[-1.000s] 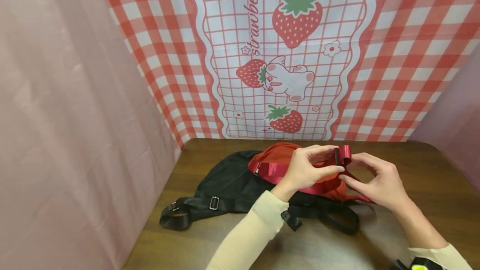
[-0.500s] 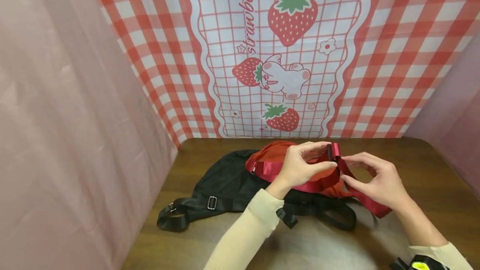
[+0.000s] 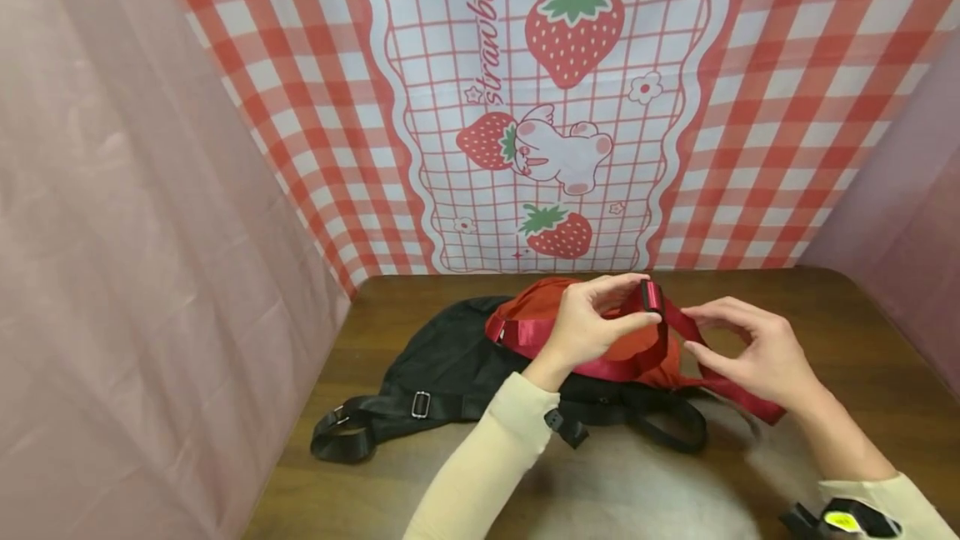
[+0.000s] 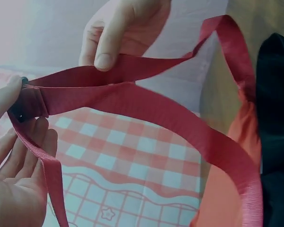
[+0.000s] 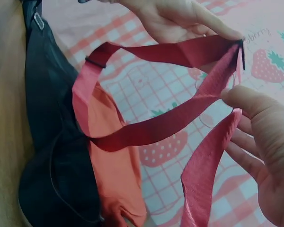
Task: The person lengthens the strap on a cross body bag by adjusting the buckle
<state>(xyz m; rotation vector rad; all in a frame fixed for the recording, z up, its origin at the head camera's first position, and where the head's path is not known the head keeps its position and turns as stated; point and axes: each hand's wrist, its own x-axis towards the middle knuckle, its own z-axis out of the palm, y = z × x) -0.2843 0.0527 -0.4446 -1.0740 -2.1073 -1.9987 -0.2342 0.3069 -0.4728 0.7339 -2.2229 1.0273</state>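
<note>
My left hand [image 3: 588, 327] pinches a black strap adjuster [image 3: 649, 297] between thumb and fingers, raised over an orange bag [image 3: 540, 300]. Red webbing runs through this adjuster, as the left wrist view shows. My right hand [image 3: 765, 357] pinches the red strap [image 4: 170, 66] a short way from the adjuster, thumb on one face. A length of strap [image 5: 201, 170] hangs below the right fingers in the right wrist view. Another stretch of red webbing [image 5: 156, 127] curves back to the orange bag, which lies against a black bag [image 3: 442, 348].
The black bag's strap, with a metal adjuster [image 3: 421, 404], lies across the wooden table [image 3: 637, 490] in front. A black loop [image 3: 678, 432] lies at the bag's right. Behind the table hangs a strawberry-patterned checked cloth [image 3: 420, 190]; a pink curtain [image 3: 150, 232] stands left.
The red loop standing out of the adjuster has shrunk flat against it. The adjuster has turned and shifted left with my left hand. More strap hangs out beside my right hand.
</note>
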